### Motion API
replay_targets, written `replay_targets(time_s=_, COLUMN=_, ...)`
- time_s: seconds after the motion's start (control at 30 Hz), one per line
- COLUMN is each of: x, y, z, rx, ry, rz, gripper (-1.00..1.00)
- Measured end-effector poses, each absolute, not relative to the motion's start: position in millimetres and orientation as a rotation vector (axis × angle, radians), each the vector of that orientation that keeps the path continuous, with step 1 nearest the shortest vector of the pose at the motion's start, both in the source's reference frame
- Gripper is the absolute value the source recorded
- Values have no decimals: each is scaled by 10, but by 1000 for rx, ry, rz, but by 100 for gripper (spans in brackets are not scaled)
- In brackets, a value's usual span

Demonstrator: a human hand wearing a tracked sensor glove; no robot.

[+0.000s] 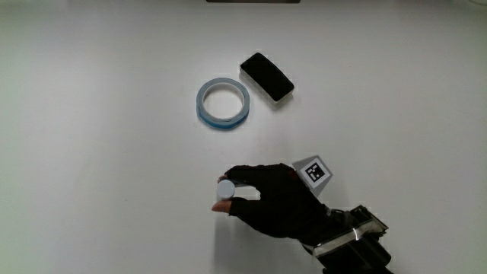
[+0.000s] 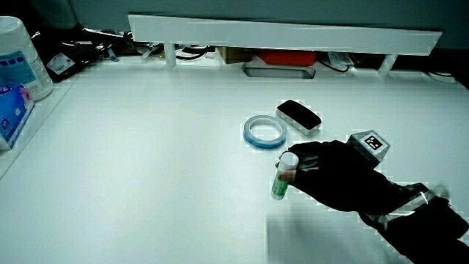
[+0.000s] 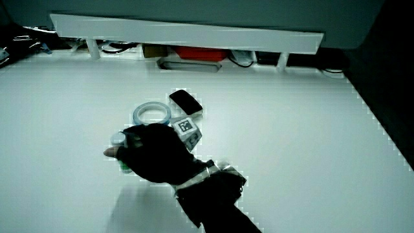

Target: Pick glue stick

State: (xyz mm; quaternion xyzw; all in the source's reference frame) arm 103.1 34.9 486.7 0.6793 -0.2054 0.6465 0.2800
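The glue stick (image 1: 226,189) stands upright with a white cap and a green body (image 2: 281,180). The gloved hand (image 1: 245,192) is wrapped around it from the person's side, fingers and thumb closed on the tube just under the cap. In both side views the hand (image 2: 322,174) (image 3: 152,154) covers part of the stick; only its cap (image 3: 118,138) shows in one. I cannot tell whether its base touches the table. The patterned cube (image 1: 313,171) sits on the back of the hand.
A blue tape ring (image 1: 223,103) lies farther from the person than the hand, with a black-topped white block (image 1: 266,76) beside it. A low partition (image 2: 286,33) ends the table. A white canister (image 2: 18,55) and blue pack (image 2: 11,110) stand at the table's edge.
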Motion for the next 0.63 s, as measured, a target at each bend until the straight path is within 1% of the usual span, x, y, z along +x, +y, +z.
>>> replay_targets(time_s=0.07, x=1047, y=298, z=4780, rx=1842, ry=-565, rz=1732, gripper=100)
replay_targets(time_s=0.2, x=1050, y=170, z=4611, rx=1928, ry=-646, rz=1726, gripper=100)
replay_targets(time_s=0.23, x=1039, y=143, z=4564, rx=1930, ry=-653, rz=1743, gripper=100)
replay_targets(time_s=0.27, x=1037, y=117, z=4554, rx=1964, ry=-667, rz=1720, gripper=100)
replay_targets(time_s=0.43, x=963, y=11, z=4458, rx=1974, ry=-640, rz=1747, gripper=100)
replay_targets(time_s=0.63, x=864, y=-101, z=4440, rx=2039, ry=-640, rz=1758, gripper=100)
